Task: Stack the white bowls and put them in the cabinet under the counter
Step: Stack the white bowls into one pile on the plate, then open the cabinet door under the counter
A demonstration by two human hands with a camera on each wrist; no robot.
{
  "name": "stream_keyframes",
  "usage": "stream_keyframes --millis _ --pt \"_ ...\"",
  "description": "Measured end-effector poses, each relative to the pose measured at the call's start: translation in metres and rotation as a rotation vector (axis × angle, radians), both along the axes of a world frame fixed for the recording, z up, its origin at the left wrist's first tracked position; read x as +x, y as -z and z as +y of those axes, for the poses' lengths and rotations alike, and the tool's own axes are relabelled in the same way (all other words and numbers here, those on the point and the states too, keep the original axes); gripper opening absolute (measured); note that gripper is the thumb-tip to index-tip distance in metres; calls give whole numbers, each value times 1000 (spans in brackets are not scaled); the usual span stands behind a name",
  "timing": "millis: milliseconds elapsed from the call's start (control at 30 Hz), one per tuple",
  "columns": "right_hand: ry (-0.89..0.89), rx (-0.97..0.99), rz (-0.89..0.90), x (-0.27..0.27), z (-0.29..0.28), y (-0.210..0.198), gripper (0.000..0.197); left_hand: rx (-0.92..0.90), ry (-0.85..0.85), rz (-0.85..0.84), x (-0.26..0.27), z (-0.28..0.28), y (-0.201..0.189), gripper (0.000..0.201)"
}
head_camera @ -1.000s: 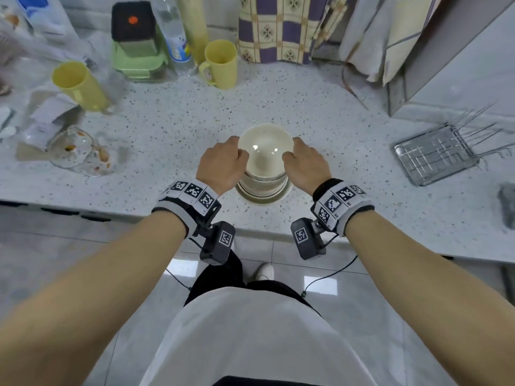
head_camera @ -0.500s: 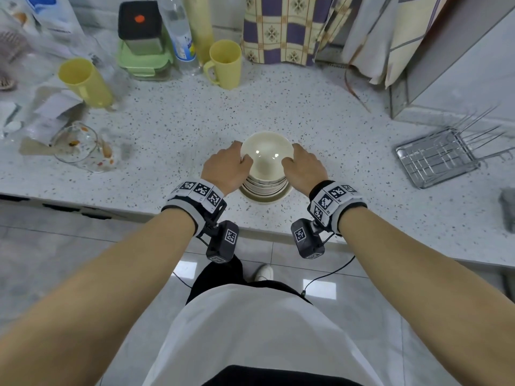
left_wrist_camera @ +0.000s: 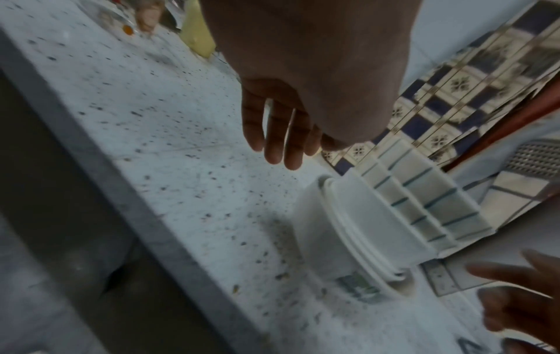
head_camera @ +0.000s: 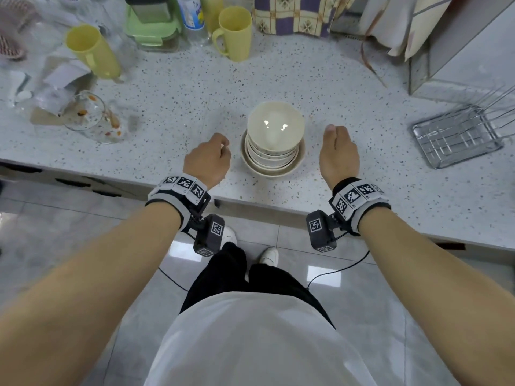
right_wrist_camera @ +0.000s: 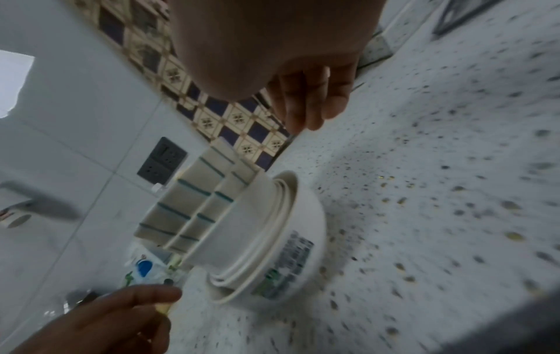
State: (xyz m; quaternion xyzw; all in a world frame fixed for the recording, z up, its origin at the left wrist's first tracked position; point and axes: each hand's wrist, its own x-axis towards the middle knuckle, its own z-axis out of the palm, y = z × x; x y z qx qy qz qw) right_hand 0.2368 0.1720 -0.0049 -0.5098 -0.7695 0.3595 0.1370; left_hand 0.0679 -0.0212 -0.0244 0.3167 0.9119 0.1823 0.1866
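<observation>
A stack of several white bowls point(head_camera: 274, 140) stands on the speckled counter point(head_camera: 178, 87) near its front edge, also seen as a stack of bowls point(left_wrist_camera: 372, 230) from the left wrist and a stack of bowls point(right_wrist_camera: 263, 237) from the right wrist. My left hand point(head_camera: 214, 154) hovers just left of the stack, fingers loosely curled, holding nothing. My right hand point(head_camera: 334, 146) sits to the right of the stack with a gap between them, fingers relaxed and empty. Neither hand touches the bowls. The cabinet under the counter is out of sight.
Two yellow mugs point(head_camera: 234, 32) point(head_camera: 92, 51), a green lidded box point(head_camera: 150, 26), a plastic bottle point(head_camera: 192, 15) and a glass cup point(head_camera: 92, 118) crowd the back left. A wire rack point(head_camera: 457, 135) lies at the right. A checked cloth point(head_camera: 295, 15) hangs behind.
Both hands have let go of the top bowl's rim and moved outward, away from the stack. The stack now stands alone on the counter.
</observation>
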Motion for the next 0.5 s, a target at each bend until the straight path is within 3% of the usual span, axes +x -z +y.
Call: stream_keyframes --millis 200,500 --pt "-72 112 -78 41 -44 26 25 -87 150 -79 7 -54 39 33" --pt "-348 -28 -180 22 -155 77 22 -51 397 152 -18 -143 81 58"
